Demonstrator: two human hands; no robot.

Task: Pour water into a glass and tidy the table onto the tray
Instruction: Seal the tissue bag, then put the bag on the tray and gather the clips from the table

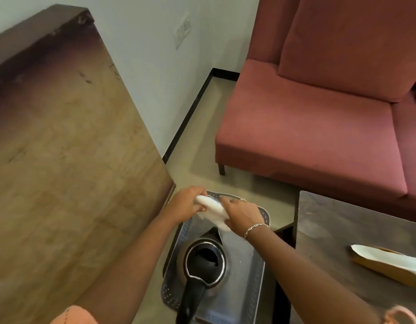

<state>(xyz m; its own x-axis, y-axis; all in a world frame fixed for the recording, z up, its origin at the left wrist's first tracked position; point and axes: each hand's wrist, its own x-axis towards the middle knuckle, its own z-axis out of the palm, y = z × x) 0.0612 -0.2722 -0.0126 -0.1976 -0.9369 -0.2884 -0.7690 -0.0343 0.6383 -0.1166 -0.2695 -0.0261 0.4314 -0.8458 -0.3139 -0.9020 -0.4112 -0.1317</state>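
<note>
A silver metal tray [249, 272] with a perforated rim lies low in front of me. On it stands a steel kettle [203, 260] with a black lid and black handle pointing toward me. Above the tray's far end both my hands hold a crumpled white cloth or tissue [212, 210]. My left hand [187, 203] grips its left end. My right hand [243, 215], with a bracelet on the wrist, grips its right side. No glass is in view.
A long wooden table [62, 148] fills the left. A dark table [356, 242] at the right carries a yellow and white packet [386, 263]. A red sofa [319, 113] stands beyond, with floor between it and the tray.
</note>
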